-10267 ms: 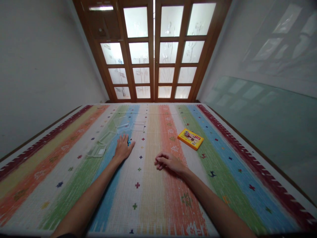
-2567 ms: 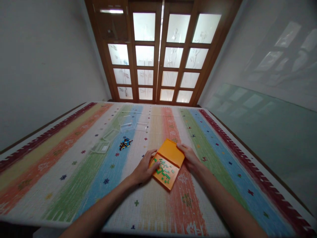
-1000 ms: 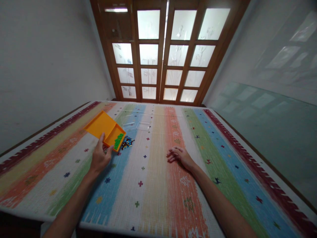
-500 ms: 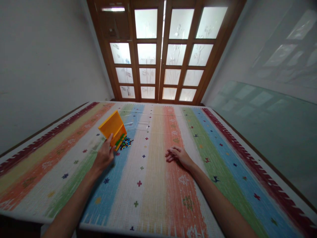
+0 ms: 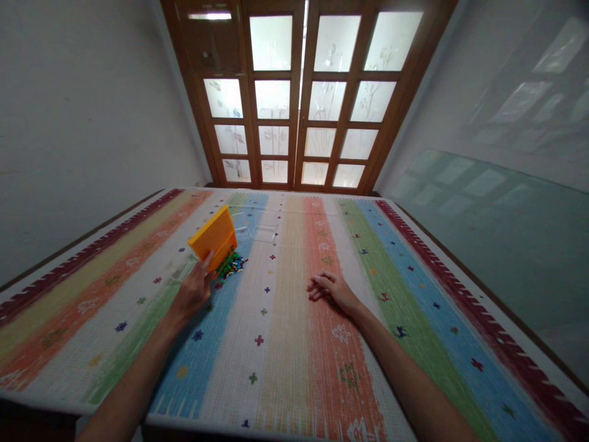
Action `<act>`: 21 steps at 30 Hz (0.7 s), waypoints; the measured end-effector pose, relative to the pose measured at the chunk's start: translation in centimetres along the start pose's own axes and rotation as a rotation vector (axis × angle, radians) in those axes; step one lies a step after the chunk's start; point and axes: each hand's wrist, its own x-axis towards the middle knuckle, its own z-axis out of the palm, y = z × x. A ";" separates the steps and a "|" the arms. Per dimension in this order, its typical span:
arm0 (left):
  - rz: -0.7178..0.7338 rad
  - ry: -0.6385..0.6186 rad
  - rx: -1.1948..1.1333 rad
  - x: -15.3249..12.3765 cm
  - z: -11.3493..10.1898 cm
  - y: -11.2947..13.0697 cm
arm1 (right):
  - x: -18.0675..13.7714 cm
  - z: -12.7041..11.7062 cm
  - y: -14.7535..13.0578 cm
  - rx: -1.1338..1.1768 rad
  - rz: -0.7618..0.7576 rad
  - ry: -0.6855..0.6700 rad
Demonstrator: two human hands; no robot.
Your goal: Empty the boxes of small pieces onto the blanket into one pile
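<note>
My left hand (image 5: 196,287) grips the near edge of a yellow-orange plastic box (image 5: 215,236), tipped steeply on its side toward the right. Against its lower right edge lies a pile of small green, blue, white and dark pieces (image 5: 232,265), like tiny building bricks, on the cloth. They are too small to tell one by one. On the orange stripe rests my right hand (image 5: 334,290), away from the box, its fingers loosely extended and holding nothing.
A striped tablecloth (image 5: 285,344) covers the table. Clear plastic trays (image 5: 262,233) lie just beyond the pile. Wooden doors with glass panes (image 5: 294,98) stand past the far edge, and a pale glass panel (image 5: 497,245) leans at the right wall.
The box has tipped further to the right in my left hand. Green pieces that were inside it now lie on the pile. My right hand has stayed still.
</note>
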 end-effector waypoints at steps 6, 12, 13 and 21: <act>0.027 -0.124 0.021 0.1 -0.1 0.4 | 0.1 0.0 0.2 0.001 -0.007 -0.002; 0.085 -0.211 0.010 0.3 -0.3 0.6 | 0.1 -0.1 0.3 -0.004 -0.011 -0.019; 0.095 -0.214 0.013 0.3 -0.4 0.6 | 0.0 -0.1 0.2 -0.005 -0.012 -0.020; 0.027 -0.039 0.048 0.2 -0.7 1.4 | 0.0 0.1 0.4 -0.137 -0.048 0.025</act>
